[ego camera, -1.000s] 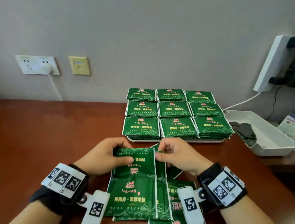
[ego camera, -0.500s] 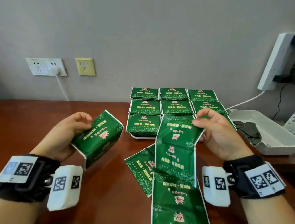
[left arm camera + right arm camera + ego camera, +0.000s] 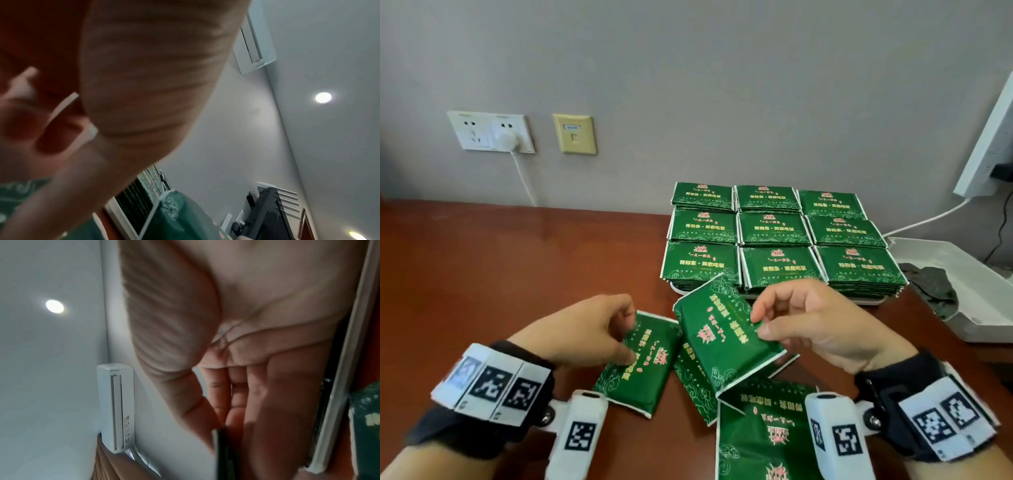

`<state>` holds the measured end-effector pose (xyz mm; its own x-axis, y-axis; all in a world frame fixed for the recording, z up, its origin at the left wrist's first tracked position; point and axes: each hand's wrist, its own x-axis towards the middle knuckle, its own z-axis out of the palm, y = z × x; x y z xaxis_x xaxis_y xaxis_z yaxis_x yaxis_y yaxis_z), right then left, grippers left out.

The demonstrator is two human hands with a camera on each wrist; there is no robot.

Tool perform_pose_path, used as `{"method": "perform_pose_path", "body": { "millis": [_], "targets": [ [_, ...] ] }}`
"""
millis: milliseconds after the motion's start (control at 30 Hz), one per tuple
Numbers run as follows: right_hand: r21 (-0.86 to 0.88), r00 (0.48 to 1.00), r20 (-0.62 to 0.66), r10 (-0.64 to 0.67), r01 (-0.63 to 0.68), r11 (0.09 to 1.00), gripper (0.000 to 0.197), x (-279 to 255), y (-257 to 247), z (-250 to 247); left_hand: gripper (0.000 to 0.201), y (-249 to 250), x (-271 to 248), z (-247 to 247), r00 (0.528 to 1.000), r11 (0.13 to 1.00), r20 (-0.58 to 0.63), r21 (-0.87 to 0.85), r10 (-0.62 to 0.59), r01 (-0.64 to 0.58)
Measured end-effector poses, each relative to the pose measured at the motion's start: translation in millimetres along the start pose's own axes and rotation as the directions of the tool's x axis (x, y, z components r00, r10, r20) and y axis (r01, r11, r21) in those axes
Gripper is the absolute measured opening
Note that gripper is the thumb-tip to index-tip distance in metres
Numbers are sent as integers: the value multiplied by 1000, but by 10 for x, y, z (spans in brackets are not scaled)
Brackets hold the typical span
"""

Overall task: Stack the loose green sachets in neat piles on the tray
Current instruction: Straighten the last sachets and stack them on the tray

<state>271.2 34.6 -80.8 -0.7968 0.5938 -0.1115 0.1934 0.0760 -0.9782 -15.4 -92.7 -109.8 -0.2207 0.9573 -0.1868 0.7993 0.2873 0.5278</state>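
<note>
On the white tray (image 3: pixel 868 302) at the back stand nine neat piles of green sachets (image 3: pixel 774 229). In front of it my left hand (image 3: pixel 631 334) pinches a single green sachet (image 3: pixel 640 373) low over the brown table, thumb on its face. My right hand (image 3: pixel 760 323) pinches the top sachet (image 3: pixel 719 342) of a joined strip between thumb and fingers and holds it tilted. The strip's lower part (image 3: pixel 760 442) runs toward me. Another loose sachet (image 3: pixel 693 380) lies under it. The wrist views are blurred and mostly show my palms.
A white bin (image 3: pixel 976 308) with a dark cloth (image 3: pixel 931 291) sits at the right, close to the tray. A white power strip (image 3: pixel 993 137) and cable hang on the right wall. Wall sockets (image 3: pixel 489 132) are at the back left. Bare brown table (image 3: pixel 500 274) lies on the left.
My hands pulled one sachet off the strip and moved apart. Both have since come down and together: the left sachet is now low over the table, the right hand's strip is lower and tilted.
</note>
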Motion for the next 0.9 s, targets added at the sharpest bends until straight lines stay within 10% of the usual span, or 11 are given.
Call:
{"method": "perform_pose_path", "body": {
  "millis": [233, 533, 900],
  "targets": [
    [-466, 984, 46, 170, -129, 875, 24, 119, 119, 192, 50, 88, 58, 80, 982, 987, 114, 33, 151, -156],
    [-764, 980, 198, 34, 133, 631, 67, 375, -88, 493, 60, 56, 174, 168, 980, 983, 161, 120, 120, -140],
    [-793, 925, 337, 175, 178, 583, 38, 458, -61, 582, 54, -12, 165, 113, 992, 992, 126, 126, 6, -22]
  ]
}}
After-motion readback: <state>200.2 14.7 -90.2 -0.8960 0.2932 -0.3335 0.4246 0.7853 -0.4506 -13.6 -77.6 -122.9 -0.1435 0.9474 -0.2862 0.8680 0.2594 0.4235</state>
